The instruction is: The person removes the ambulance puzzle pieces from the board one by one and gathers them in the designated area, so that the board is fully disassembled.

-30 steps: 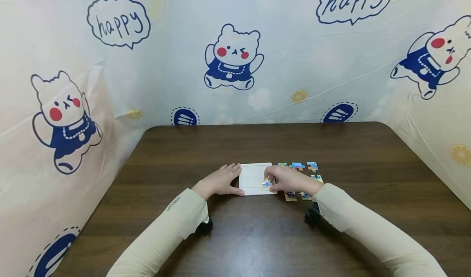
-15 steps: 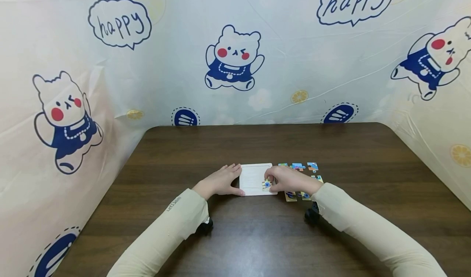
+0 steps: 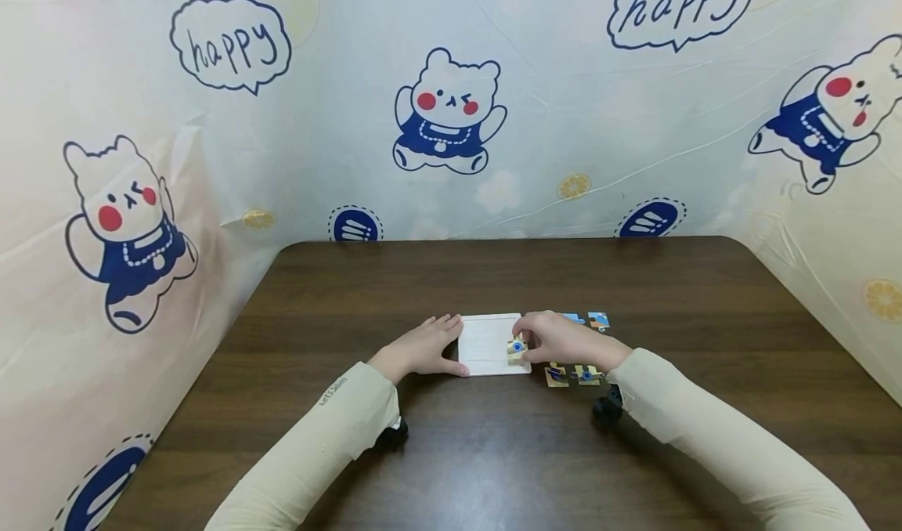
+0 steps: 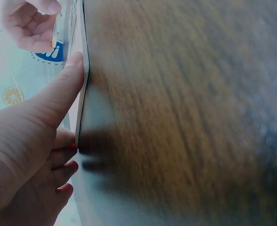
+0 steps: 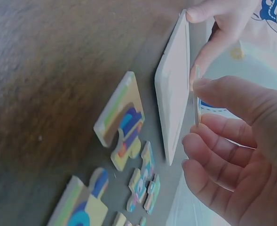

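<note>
A shallow white puzzle tray lies flat on the table. My left hand rests along its left side, its thumb extended onto the near corner and the fingers at the far end of that side. Over the tray's right end, my right hand pinches a yellow jigsaw piece with a blue round mark between thumb and fingers. The right wrist view shows this jigsaw piece edge-on, held apart from the tray.
Loose jigsaw pieces lie right of the tray, among them a yellow and purple one, another with blue, and a blue and orange one. My right hand covers part of that group. A printed cloth hangs behind the brown table.
My right hand has moved slightly right and away from me, carrying the pinched jigsaw piece up off the tray's near right corner. The left hand has stayed in place.
</note>
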Demonstrator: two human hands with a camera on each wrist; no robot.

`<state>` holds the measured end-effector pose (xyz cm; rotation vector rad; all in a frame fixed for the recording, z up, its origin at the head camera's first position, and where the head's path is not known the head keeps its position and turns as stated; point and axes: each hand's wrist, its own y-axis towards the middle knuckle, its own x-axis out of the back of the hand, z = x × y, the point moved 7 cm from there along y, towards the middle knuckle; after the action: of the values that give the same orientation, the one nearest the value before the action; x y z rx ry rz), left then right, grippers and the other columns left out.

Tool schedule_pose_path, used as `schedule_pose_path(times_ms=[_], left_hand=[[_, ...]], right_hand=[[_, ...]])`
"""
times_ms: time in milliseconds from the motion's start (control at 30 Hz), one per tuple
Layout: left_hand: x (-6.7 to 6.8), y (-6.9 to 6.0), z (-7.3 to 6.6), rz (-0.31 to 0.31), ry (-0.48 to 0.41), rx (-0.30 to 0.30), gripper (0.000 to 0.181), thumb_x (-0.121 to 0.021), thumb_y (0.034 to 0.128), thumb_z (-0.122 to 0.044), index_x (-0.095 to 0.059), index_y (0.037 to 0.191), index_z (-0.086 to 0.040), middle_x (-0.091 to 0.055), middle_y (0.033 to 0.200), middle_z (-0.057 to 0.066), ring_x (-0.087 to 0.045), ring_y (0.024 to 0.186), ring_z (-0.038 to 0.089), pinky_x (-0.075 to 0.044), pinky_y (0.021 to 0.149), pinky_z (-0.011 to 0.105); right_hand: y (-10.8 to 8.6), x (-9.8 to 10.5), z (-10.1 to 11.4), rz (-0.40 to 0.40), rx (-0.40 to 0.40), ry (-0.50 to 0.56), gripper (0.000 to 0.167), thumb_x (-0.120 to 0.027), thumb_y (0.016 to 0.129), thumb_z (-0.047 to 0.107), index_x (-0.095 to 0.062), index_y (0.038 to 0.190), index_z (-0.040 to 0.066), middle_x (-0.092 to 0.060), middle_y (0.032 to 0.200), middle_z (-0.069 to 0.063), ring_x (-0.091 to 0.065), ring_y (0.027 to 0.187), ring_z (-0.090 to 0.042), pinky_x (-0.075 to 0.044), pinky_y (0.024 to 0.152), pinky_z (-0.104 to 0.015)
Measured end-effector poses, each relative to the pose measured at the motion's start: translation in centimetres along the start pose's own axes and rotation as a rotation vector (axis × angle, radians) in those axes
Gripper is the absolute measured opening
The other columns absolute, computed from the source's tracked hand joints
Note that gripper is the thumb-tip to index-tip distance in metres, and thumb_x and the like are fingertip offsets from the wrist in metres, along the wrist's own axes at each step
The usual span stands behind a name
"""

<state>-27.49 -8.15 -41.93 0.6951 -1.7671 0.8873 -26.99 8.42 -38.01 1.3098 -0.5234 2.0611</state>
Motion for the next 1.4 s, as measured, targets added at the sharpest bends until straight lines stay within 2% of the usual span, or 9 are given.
schedule_pose_path(times_ms=[200,433,600,833,1167,1400], left_hand=[[0.1,-0.2,-0.1,-0.001,-0.006,-0.005,0.090,-0.060,0.0816,-0.055,-0.025,0.144,0.000,-0.019,0.150,0.012,-0.014,0.137,0.025,-0.011,0.110,0.038],[0.1,-0.2,0.0,-0.001,-0.008,-0.004,0.090,-0.060,0.0816,-0.055,-0.025,0.144,0.000,-0.019,0.150,0.012,-0.013,0.137,0.025,-0.011,0.110,0.037],[0.1,-0.2,0.0,0.001,-0.006,-0.004,0.090,-0.060,0.0816,-0.055,-0.024,0.144,-0.001,-0.019,0.150,0.012,-0.013,0.137,0.025,-0.011,0.110,0.037],[0.1,-0.2,-0.1,-0.001,-0.008,-0.012,0.090,-0.060,0.0817,-0.055,-0.025,0.144,0.000,-0.019,0.150,0.012,-0.014,0.137,0.025,-0.011,0.110,0.038],[0.0,-0.1,0.0,-0.001,-0.014,-0.012,0.091,-0.060,0.0815,-0.055,-0.024,0.144,0.000,-0.019,0.150,0.012,-0.013,0.137,0.025,-0.010,0.110,0.038],[0.1,-0.2,0.0,0.001,-0.018,-0.009,0.091,-0.060,0.0815,-0.055,-0.024,0.144,0.000,-0.019,0.150,0.012,-0.013,0.137,0.025,-0.010,0.110,0.038]], right_hand=[[-0.3,0.4,0.0,-0.017,0.024,-0.019,0.026,-0.072,0.078,0.013,-0.064,0.100,0.003,-0.055,0.081,0.000,-0.044,0.059,-0.007,-0.041,0.057,-0.024],[-1.1,1.2,-0.2,-0.034,-0.014,-0.004,0.024,-0.073,0.077,0.013,-0.063,0.098,0.005,-0.057,0.083,0.001,-0.052,0.069,-0.016,-0.044,0.060,-0.024],[-1.8,1.9,-0.7,-0.050,-0.009,0.021,0.025,-0.071,0.078,0.010,-0.063,0.100,0.001,-0.057,0.085,-0.001,-0.054,0.070,-0.018,-0.045,0.058,-0.024],[-2.8,2.7,-1.6,-0.071,-0.013,0.004,0.032,-0.073,0.078,0.013,-0.062,0.105,0.000,-0.057,0.083,0.000,-0.051,0.066,-0.014,-0.044,0.056,-0.024],[-4.6,3.5,-3.2,-0.106,-0.036,0.010,0.030,-0.073,0.079,0.014,-0.062,0.102,0.000,-0.057,0.082,0.000,-0.050,0.065,-0.011,-0.044,0.055,-0.024],[-5.9,3.5,-4.4,-0.083,-0.067,0.030,0.030,-0.072,0.079,0.011,-0.061,0.105,-0.001,-0.057,0.082,-0.003,-0.052,0.068,-0.019,-0.044,0.057,-0.025]])
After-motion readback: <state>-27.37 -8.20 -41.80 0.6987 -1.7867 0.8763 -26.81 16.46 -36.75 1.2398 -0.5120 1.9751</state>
